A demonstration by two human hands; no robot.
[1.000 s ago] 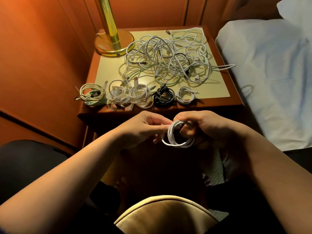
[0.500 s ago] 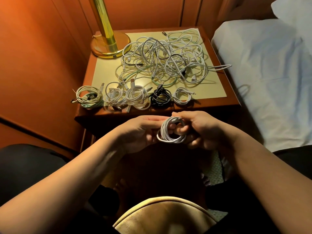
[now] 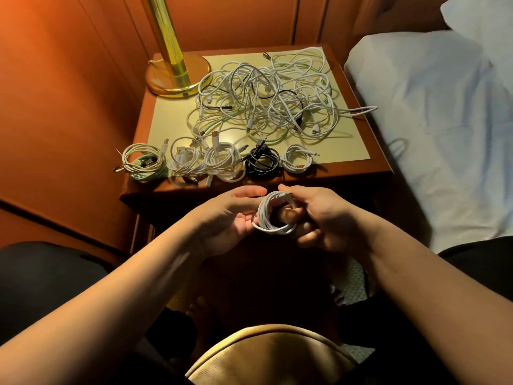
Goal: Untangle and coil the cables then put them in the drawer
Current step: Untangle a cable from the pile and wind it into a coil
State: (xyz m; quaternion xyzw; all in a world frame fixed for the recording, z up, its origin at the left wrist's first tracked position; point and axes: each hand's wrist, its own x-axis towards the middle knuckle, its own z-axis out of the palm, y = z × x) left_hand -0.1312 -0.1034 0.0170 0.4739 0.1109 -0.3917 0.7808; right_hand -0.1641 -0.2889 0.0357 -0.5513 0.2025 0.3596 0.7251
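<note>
Change since a second ago: left hand [image 3: 233, 218] has let go and opened, palm up, fingers straight beside the white coil [image 3: 273, 213]. Right hand [image 3: 319, 218]: fingers curled through the coil, gripping it in the air just in front of the nightstand [image 3: 380, 165]. Coiled cables [image 3: 216, 161]: five bundles in a row along the nightstand's front edge, one black, the rest white or pale green. Tangled cables [image 3: 266, 98]: loose heap behind the row, near the brass lamp base [image 3: 177, 76]. Bed [image 3: 444, 120]: white sheet, to the right.
</note>
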